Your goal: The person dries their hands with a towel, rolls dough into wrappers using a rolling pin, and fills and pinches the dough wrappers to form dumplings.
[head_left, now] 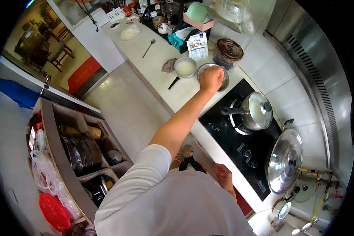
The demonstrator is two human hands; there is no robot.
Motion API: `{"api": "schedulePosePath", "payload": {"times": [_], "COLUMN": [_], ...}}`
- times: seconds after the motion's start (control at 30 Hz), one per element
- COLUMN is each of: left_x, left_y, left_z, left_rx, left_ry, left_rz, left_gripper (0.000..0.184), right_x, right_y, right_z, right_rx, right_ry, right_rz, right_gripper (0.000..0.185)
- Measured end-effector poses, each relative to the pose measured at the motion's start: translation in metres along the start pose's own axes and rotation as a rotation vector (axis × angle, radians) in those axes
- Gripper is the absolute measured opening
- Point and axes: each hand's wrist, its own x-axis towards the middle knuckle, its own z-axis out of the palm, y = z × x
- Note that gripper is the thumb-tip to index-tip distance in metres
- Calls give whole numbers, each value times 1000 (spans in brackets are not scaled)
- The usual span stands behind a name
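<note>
My left hand (211,78) is stretched out over a round metal bowl (225,83) on the counter. Its fingers are closed, and it hides most of the bowl's inside and whatever it may hold. Left of the bowl sits a small pan (185,67) with a black handle and a pale, whitish content. Beside that pan lies a crumpled greyish cloth (168,65). A dark-lidded jar (228,53) and a white printed pouch (197,45) stand just behind. Low by my body, near the counter's front edge, my right hand (224,177) has curled fingers, with nothing visible in it.
A lidded pot (257,111) sits on the black gas hob (236,151). A large metal lid (286,161) leans at the hob's near right. A spoon (148,48) lies farther along the counter. Behind me on the left stands an open shelf unit (69,114) holding pans.
</note>
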Motion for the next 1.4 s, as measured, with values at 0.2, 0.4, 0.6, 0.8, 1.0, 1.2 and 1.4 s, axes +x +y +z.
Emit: {"api": "schedulePosePath", "payload": {"times": [0.2, 0.4, 0.6, 0.8, 1.0, 1.2, 1.4], "left_x": [-12, -4, -29, -77, -71, -47, -77], "left_y": [-16, 11, -50, -143, -186, -206, -123], "left_z": [21, -53, -127, -228, -332, -478, -585], "left_rx": [339, 186, 67, -189, -212, -27, 338], "left_ry": [-672, -438, -87, -383, 50, 577, 911], "left_rz": [-206, -93, 100, -749, -666, -522, -620], "left_gripper": [54, 12, 28, 37, 44, 42, 10], "right_x": [42, 82, 129, 171, 213, 245, 227], "right_y": [-82, -114, -159, -208, -279, -351, -430], "right_z": [0, 21, 72, 163, 258, 364, 431], "right_rx": [100, 161, 43, 100, 151, 236, 168], "right_ry": [-165, -260, -305, -314, -498, -684, -1177], "right_rz": [30, 3, -131, -116, -197, -528, -740], "right_gripper": [23, 22, 19, 15, 11, 31, 40]}}
